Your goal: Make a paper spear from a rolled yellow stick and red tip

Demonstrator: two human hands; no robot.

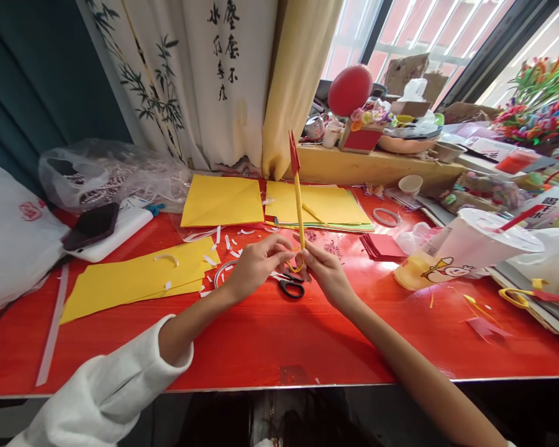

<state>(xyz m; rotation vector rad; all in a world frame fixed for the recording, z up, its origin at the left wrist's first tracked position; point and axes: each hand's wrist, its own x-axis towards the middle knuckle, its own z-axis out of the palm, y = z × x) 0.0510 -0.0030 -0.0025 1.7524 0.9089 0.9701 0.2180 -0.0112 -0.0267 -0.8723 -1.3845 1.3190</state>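
Upright in front of me stands a thin yellow paper stick [300, 214] with a red pointed paper tip [294, 154]. The fingers of my right hand [325, 270] are closed around its lower end. A narrow yellow paper strip [299, 269] curls in a loop below the stick, between my two hands. My left hand [259, 261] is to the left of the stick, its thumb and fingertips pinched together at the strip's end. Scissors with black handles [292, 288] lie on the table beneath my hands, their blades partly hidden by my left hand.
Yellow paper sheets [223, 202] and cut yellow pieces [135, 279] lie on the red table [242, 347], with white scraps around. Red paper squares [381, 246] and a drink cup with a straw [447, 248] are on the right. A phone [92, 226] rests on a white box at left.
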